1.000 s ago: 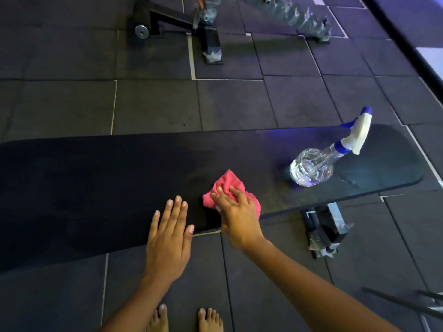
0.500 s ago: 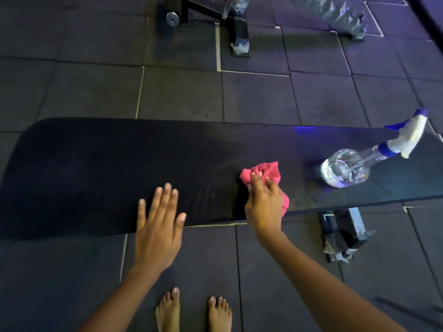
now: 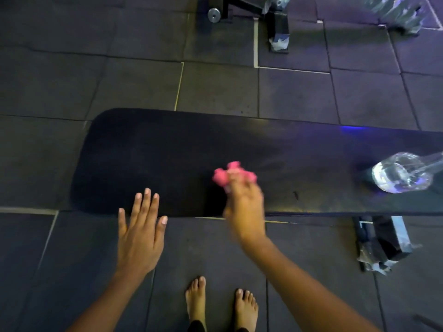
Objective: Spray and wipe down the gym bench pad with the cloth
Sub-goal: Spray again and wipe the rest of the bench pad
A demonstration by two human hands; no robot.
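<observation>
The black bench pad (image 3: 167, 152) is stretching across the middle of the view, its rounded end lying to the left and its dull top catching a faint blue-violet glow near the far edge. A bunched pink cloth (image 3: 230, 174) is sitting on the pad near its middle. The right hand (image 3: 244, 209) is gripping it with fingers curled over it, though motion blur is hiding the finer detail. The left hand (image 3: 141, 233) is hovering flat at the pad's near edge, fingers straight and slightly spread, holding nothing; whether the tips are touching the pad cannot be told. A clear spray bottle (image 3: 402, 176) is lying on its side on the pad, well to the right. The bench's metal foot (image 3: 381, 240) is showing below that end. Dark rubber floor tiles (image 3: 215, 92) are surrounding everything, bare feet (image 3: 196, 298) are standing on them, and another black equipment frame (image 3: 278, 22) is standing beyond.
</observation>
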